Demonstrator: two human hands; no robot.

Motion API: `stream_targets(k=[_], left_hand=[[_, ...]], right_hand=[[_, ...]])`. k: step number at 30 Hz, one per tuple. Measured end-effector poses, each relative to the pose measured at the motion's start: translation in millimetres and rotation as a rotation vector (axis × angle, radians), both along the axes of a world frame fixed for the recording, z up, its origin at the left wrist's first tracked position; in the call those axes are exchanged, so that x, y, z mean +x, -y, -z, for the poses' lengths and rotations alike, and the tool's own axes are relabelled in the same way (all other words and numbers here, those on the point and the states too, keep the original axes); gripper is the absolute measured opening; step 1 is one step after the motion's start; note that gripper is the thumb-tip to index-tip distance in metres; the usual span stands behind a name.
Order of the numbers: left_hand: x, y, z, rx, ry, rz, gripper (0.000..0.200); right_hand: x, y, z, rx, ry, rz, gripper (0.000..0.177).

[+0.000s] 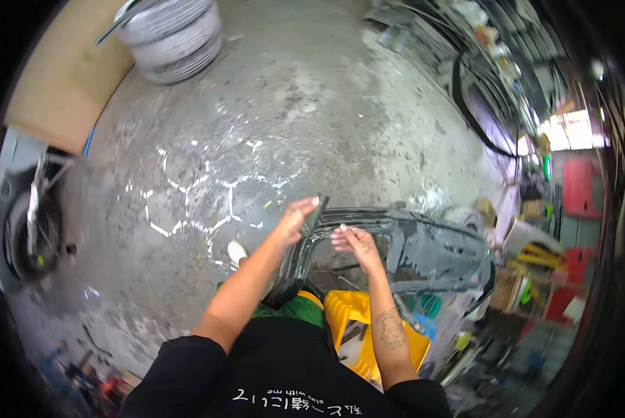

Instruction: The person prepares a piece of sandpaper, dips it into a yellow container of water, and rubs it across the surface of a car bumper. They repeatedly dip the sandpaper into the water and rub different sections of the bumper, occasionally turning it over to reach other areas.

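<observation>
A grey car door (438,254) with a black window frame lies in front of me, its surface patchy and wet-looking. My left hand (300,219) is at the corner of the window frame, closed on a thin dark grey strip (316,214) that stands up along the fingers. What the strip is made of is too small to tell. My right hand (354,244) is over the window opening, close to the frame's upper bar, with a ring on one finger. Its fingers are extended and somewhat apart, and nothing shows in them.
A yellow plastic stool (351,310) is under the door near my legs. Wrapped tyres (176,42) are stacked at the far left, and a wheel (33,233) is at the left edge. Car parts and a red panel (581,188) crowd the right side. The concrete floor (277,125) has wet patches.
</observation>
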State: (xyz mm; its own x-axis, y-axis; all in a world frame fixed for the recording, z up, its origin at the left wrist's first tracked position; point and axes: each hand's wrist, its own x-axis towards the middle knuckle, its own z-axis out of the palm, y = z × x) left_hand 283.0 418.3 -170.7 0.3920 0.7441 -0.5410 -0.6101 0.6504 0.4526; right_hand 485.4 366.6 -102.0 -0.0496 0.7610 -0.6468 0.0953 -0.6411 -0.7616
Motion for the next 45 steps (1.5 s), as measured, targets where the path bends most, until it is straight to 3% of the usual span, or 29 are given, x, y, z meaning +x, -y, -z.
stream_targets(k=[2, 4, 6, 8, 10, 11, 12, 15, 18, 20, 25, 27, 28, 35, 38, 40, 41, 45], left_hand=[[-58, -17, 23, 0.111, -0.297, -0.027, 0.037], [-106, -20, 45, 0.160, -0.406, -0.099, 0.036], [-138, -9, 63, 0.164, -0.454, -0.145, 0.036], [-146, 21, 90, 0.289, -0.697, -0.196, 0.036], [-129, 62, 123, 0.326, -0.721, -0.283, 0.036], [-115, 83, 134, 0.249, -0.711, -0.240, 0.035], [-100, 104, 144, 0.175, -0.697, -0.193, 0.035], [-50, 158, 153, 0.098, -0.709, -0.175, 0.032], [-21, 189, 154, -0.036, -0.665, -0.118, 0.032], [-10, 201, 157, 0.025, -0.712, -0.138, 0.033], [-10, 190, 148, 0.174, -0.824, -0.094, 0.030], [-15, 186, 151, 0.164, -0.771, -0.053, 0.029], [-15, 188, 155, 0.148, -0.741, -0.046, 0.028], [-31, 193, 188, 0.030, -0.724, 0.080, 0.029], [-49, 195, 197, 0.074, -0.765, 0.081, 0.030], [-62, 190, 204, 0.015, -0.636, 0.050, 0.031], [-69, 173, 180, 0.112, -0.836, 0.195, 0.033], [-91, 160, 186, 0.087, -0.868, 0.176, 0.034]], right_hand=[[-9, -24, 31, 0.040, 0.126, -0.125, 0.043], [-10, -44, 75, 0.236, 0.518, -0.404, 0.043], [-20, -63, 105, 0.279, 0.633, -0.537, 0.044], [-25, -81, 140, 0.320, 0.749, -0.669, 0.045], [-30, -95, 183, 0.304, 0.884, -0.820, 0.041], [-28, -106, 203, 0.146, 0.941, -1.021, 0.054], [-26, -111, 220, 0.122, 0.933, -1.050, 0.054], [0, -119, 271, -0.183, 1.054, -1.308, 0.081], [-16, -130, 240, -0.242, 0.887, -1.331, 0.084], [-24, -136, 217, -0.279, 0.825, -1.353, 0.087], [-10, -147, 207, -0.322, 0.663, -1.317, 0.118], [-18, -149, 192, -0.344, 0.721, -1.301, 0.110], [-14, -140, 198, -0.205, 0.697, -1.258, 0.108], [6, -136, 257, -0.228, 0.689, -1.288, 0.113], [5, -139, 243, -0.203, 0.674, -1.250, 0.110], [5, -137, 246, -0.190, 0.635, -1.219, 0.109], [5, -137, 246, -0.155, 0.663, -1.231, 0.108], [10, -123, 228, -0.004, 0.740, -1.144, 0.100]])
